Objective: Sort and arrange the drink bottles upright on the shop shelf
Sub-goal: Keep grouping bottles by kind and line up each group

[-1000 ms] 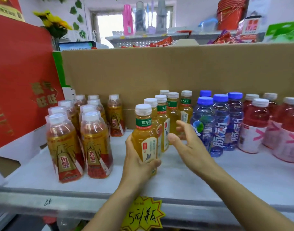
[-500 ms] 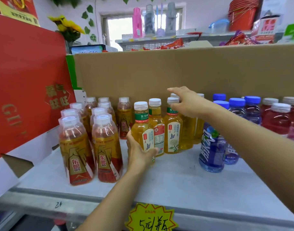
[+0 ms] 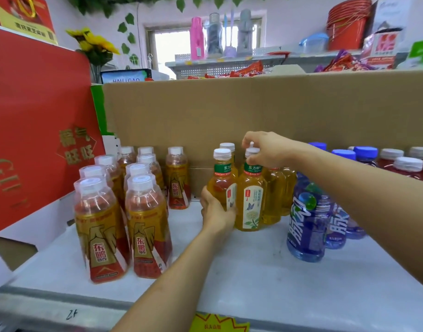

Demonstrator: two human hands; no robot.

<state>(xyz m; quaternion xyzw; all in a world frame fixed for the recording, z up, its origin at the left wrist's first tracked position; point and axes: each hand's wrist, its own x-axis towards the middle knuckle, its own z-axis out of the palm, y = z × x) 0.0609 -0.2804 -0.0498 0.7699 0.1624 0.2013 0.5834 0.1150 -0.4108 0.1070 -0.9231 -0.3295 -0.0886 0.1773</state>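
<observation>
Currently on the white shelf [image 3: 253,279], all upright:

- Left tea bottle [image 3: 220,180], amber with a white cap. It touches the right tea bottle [image 3: 251,200], and more of the same stand behind them.
- Left hand [image 3: 216,210]: its grip is wrapped round the lower body of the left tea bottle.
- Right hand [image 3: 265,149]: its grip pinches the white cap of the right tea bottle from above.
- Energy drink bottles [image 3: 147,226]: in rows to the left, apart from the tea.
- Blue bottles [image 3: 306,226]: just right of the tea.
- Red drink bottles [image 3: 407,166]: at the far right edge.
- Cardboard wall [image 3: 253,109]: behind everything.
</observation>
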